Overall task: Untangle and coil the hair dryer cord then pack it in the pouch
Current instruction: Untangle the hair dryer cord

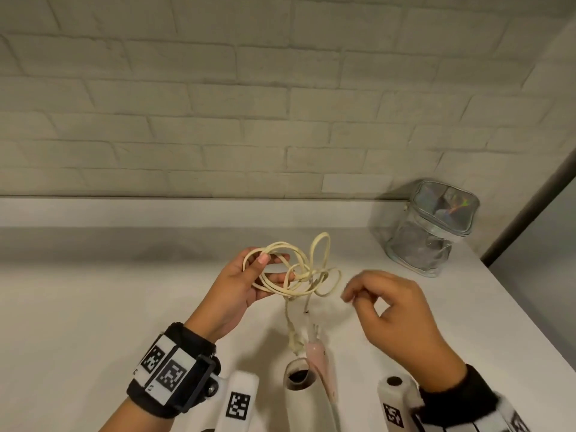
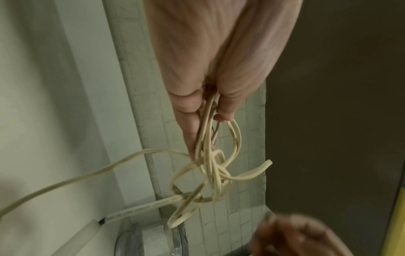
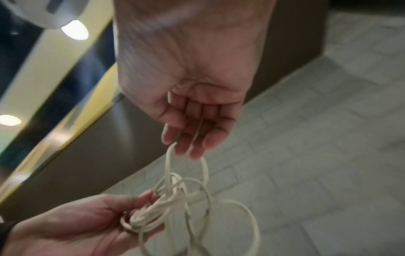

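From the head camera, my left hand [image 1: 241, 283] grips a bunch of loops of the tangled cream flat cord [image 1: 299, 269] above the pale grey bench [image 1: 93, 300], thumb pressed over the strands. My right hand [image 1: 389, 307] hovers just beside the tangle, fingers loosely curled and holding nothing, with bare bench around both hands. The clear, iridescent-topped zip pouch [image 1: 427, 226] stands near the bench's far right corner against the white brick wall [image 1: 218, 104], well apart from the cord. The pink hair dryer [image 1: 321, 372] is cut off at the frame's lower edge. At the left wrist, my fingers [image 2: 188, 121] pinch several strands; one run trails off left, and the pouch's top [image 2: 151, 242] is blurred below. At the right wrist, my fingers [image 3: 192, 135] hang relaxed; one loop passes at their tips, though blur hides whether it touches.
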`<action>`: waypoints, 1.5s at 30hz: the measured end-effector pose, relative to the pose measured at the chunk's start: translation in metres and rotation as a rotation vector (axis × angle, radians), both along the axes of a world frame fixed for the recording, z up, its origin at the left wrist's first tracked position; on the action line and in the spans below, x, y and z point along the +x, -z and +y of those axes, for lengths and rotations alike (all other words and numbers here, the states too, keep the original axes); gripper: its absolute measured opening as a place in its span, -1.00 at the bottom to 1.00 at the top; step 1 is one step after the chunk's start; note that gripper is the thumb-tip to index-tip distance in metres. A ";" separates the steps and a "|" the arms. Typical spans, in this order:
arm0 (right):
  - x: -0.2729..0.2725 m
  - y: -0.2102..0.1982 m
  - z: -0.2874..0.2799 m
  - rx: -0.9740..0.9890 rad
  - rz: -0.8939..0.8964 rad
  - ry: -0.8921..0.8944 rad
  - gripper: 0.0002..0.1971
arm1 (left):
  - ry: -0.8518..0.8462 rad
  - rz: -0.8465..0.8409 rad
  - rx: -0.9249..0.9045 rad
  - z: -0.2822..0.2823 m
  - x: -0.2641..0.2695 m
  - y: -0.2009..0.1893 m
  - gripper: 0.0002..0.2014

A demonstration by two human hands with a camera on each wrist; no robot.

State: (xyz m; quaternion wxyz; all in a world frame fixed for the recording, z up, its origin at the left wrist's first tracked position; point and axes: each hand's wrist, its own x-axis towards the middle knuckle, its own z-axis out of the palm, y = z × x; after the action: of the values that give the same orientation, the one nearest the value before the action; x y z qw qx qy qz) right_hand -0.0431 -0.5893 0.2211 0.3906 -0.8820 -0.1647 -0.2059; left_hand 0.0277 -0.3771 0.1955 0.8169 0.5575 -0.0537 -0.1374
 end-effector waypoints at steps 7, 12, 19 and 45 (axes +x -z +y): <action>0.037 -0.009 0.028 -0.342 0.084 -0.071 -0.85 | -0.022 0.025 -0.058 -0.015 -0.005 0.004 -0.72; 0.042 -0.009 0.026 -0.511 0.168 -0.035 -0.72 | -0.007 0.010 0.011 -0.018 -0.008 0.006 -0.74; 0.043 -0.016 0.027 -0.567 0.064 0.028 -0.58 | 0.026 -0.170 0.263 -0.029 -0.014 -0.003 -0.58; 0.021 0.017 -0.016 -0.155 0.659 0.098 -0.41 | -0.168 -0.183 0.288 -0.014 0.011 0.020 -0.84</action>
State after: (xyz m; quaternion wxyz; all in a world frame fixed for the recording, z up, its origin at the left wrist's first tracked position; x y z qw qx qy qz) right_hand -0.0218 -0.6050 0.2045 0.3443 -0.9350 -0.0021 0.0847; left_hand 0.0391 -0.3910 0.1759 0.7290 0.6813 -0.0609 -0.0238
